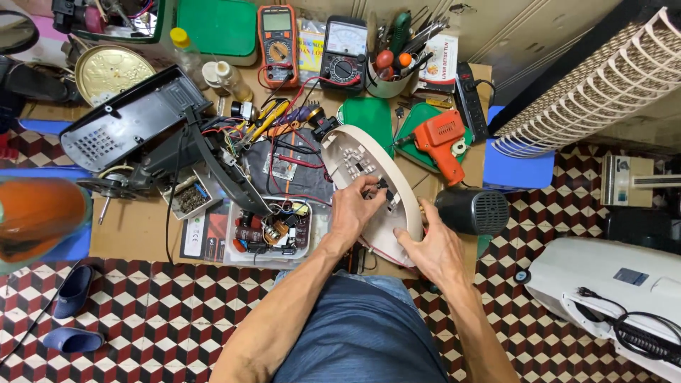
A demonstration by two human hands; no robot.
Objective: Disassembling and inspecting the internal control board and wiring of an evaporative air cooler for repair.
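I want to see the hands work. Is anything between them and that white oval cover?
Nothing visible. The left hand pinches a small black part inside the white cover, and the right hand grips its lower edge.

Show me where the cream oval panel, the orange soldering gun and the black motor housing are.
cream oval panel (355, 152), head view, upper inner face
orange soldering gun (441, 135), head view, body
black motor housing (472, 211), head view, side wall

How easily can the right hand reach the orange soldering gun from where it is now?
Probably yes: the right hand rests on the beige oval panel, and the orange soldering gun lies just beyond, nothing between; it would have to leave the panel.
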